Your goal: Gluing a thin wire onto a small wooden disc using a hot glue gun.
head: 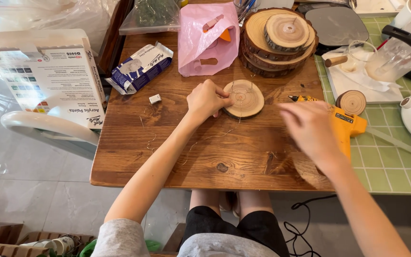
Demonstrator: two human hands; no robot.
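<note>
1. My left hand [208, 99] rests curled on the bench [177, 157], fingertips pinching the left rim of the wood slice [244, 98] near bench centre.
2. My right hand [310, 127], blurred, hovers open and empty by the yellow glue gun [346, 126] at the right edge.
3. Bare wood runs toward the near edge.
</note>
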